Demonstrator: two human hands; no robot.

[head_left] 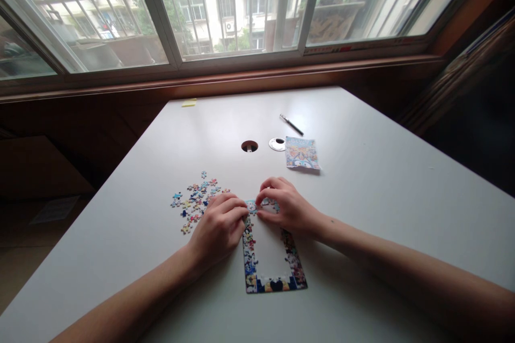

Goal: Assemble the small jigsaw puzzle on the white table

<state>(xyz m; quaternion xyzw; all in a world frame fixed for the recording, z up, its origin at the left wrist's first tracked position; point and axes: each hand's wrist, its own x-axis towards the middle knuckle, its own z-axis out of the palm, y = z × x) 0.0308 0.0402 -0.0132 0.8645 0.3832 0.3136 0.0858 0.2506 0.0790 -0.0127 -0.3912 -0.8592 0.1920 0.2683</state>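
A partly joined jigsaw puzzle (249, 260) lies flat on the table, its border pieces framing a bare white middle. At its far edge is a light blue puzzle piece (251, 206), between the fingertips of both hands. My left hand (221, 220) is closed, its fingers together and their tips at the left side of that piece and the upper left corner. From the right, my right hand (287, 206) pinches at the same piece with thumb and forefinger, partly covering the upper right border. Loose puzzle pieces (197, 198) are scattered beyond my left hand.
A white table (362, 236) carries everything. Further back are a picture packet (302, 153), a pen (292, 124), a round cable hole (249, 146) and its silver cover (276, 144). A yellow sticker (189, 102) marks the far left edge, below a barred window (241, 10).
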